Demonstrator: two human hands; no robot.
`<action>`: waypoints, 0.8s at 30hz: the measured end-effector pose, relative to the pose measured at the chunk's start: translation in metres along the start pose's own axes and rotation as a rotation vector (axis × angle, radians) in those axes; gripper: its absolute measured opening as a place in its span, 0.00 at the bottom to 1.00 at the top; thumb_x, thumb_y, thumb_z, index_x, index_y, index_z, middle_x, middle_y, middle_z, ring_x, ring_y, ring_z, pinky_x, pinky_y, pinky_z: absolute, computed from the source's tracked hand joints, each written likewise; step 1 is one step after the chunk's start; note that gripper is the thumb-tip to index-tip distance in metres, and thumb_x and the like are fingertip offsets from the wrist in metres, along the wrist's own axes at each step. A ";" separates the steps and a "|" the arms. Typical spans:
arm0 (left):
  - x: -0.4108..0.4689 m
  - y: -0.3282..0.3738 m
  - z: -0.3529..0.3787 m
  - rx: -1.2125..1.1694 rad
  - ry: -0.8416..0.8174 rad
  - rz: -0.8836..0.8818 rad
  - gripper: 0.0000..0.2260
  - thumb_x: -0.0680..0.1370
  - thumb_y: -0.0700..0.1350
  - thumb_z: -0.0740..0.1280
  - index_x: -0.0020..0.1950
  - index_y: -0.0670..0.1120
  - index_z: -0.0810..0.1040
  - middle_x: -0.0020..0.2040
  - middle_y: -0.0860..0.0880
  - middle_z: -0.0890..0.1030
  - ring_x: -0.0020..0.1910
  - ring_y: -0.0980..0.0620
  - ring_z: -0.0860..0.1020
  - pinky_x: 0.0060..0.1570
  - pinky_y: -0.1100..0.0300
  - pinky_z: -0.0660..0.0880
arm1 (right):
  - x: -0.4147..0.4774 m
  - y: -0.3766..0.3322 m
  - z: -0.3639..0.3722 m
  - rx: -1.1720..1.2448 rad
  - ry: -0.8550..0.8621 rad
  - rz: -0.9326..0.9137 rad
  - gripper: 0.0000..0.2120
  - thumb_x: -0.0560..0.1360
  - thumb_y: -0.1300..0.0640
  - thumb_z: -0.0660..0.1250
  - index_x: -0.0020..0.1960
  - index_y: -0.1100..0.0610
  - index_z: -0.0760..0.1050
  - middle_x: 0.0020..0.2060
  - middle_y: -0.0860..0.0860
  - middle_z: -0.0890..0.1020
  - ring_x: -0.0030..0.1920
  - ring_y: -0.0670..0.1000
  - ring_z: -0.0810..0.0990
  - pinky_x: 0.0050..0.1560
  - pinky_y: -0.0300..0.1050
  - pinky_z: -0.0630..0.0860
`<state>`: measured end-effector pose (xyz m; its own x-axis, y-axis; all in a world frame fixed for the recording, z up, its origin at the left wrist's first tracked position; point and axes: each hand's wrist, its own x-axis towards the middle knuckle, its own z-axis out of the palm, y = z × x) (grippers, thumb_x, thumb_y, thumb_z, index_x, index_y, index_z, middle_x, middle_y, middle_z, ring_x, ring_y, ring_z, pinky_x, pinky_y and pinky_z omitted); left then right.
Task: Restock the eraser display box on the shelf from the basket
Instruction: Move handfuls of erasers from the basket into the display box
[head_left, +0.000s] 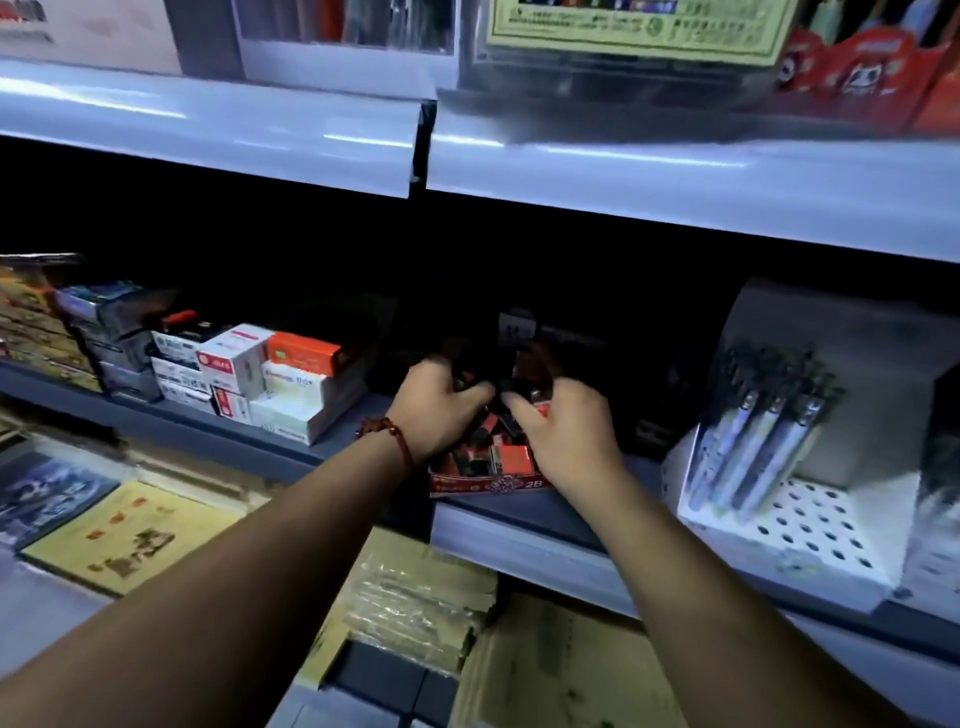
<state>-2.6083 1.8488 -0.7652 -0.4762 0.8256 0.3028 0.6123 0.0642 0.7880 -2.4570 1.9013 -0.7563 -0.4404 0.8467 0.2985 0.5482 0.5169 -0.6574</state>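
Head view, shelf (519, 525): middle tier, dim under the tier above.
Eraser display box (488, 484): red, at the shelf's front edge, between both wrists; red and black erasers (511, 457) loose inside.
Left hand (441, 400): over the box, fingers curled down into the shadow; cannot tell whether it holds anything. Red bead bracelet (390, 432) on the wrist.
Right hand (566, 431): over the box, fingers curled, seemingly pinching a red-and-white eraser (541, 409).
Left neighbours: stacked cartons (291, 384).
Right neighbours: pen display stand (779, 499).
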 end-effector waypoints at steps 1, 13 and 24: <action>-0.001 -0.003 -0.002 -0.013 -0.022 0.015 0.05 0.77 0.47 0.71 0.52 0.48 0.81 0.40 0.52 0.83 0.40 0.53 0.82 0.39 0.61 0.74 | -0.001 0.003 0.004 0.016 0.014 -0.020 0.13 0.78 0.48 0.71 0.45 0.58 0.80 0.36 0.52 0.81 0.39 0.53 0.80 0.37 0.45 0.67; -0.019 0.007 -0.013 -0.347 -0.103 -0.073 0.12 0.82 0.43 0.62 0.42 0.48 0.80 0.42 0.53 0.81 0.45 0.59 0.78 0.54 0.59 0.72 | -0.018 0.008 0.011 0.069 -0.025 -0.078 0.16 0.79 0.46 0.68 0.61 0.56 0.78 0.54 0.54 0.80 0.56 0.55 0.80 0.56 0.49 0.78; -0.027 0.010 -0.012 -0.477 -0.002 -0.210 0.10 0.85 0.46 0.60 0.47 0.47 0.78 0.46 0.48 0.81 0.47 0.53 0.80 0.47 0.63 0.76 | -0.021 0.002 0.010 0.344 0.102 -0.019 0.13 0.85 0.51 0.59 0.42 0.52 0.70 0.36 0.47 0.76 0.37 0.43 0.74 0.36 0.37 0.66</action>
<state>-2.5964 1.8205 -0.7591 -0.5569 0.8232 0.1110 0.1479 -0.0332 0.9884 -2.4535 1.8833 -0.7710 -0.3652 0.8545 0.3693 0.2616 0.4750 -0.8402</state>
